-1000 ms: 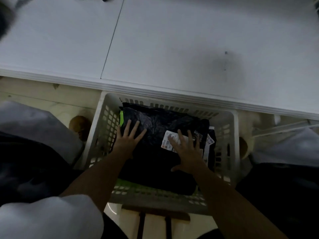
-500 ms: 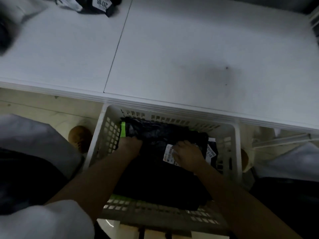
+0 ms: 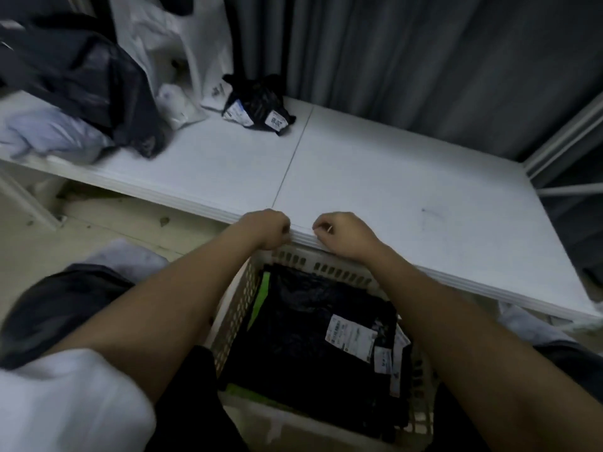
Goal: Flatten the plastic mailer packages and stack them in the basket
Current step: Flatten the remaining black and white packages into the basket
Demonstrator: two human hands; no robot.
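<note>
A white slotted basket (image 3: 235,308) stands on the floor between my knees, below the table's front edge. Flat black mailers (image 3: 303,337) lie stacked in it; the top one carries a white label (image 3: 350,336), and a green edge shows at the left. My left hand (image 3: 270,230) and my right hand (image 3: 342,234) hover side by side over the table's front edge, above the basket's far rim. Both have curled fingers and hold nothing. A crumpled black mailer (image 3: 257,106) with white labels lies on the far part of the white table (image 3: 375,177).
At the table's far left are a heap of dark bags (image 3: 81,79), a white plastic bag (image 3: 173,44) and a pale bundle (image 3: 49,132). A grey curtain (image 3: 424,60) hangs behind the table. A white metal frame (image 3: 561,141) stands at the right.
Both hands have lifted off the mailers in the basket and risen to the table's front edge, fingers curling in. My view has tilted up, showing the far table and the crumpled mailer.
</note>
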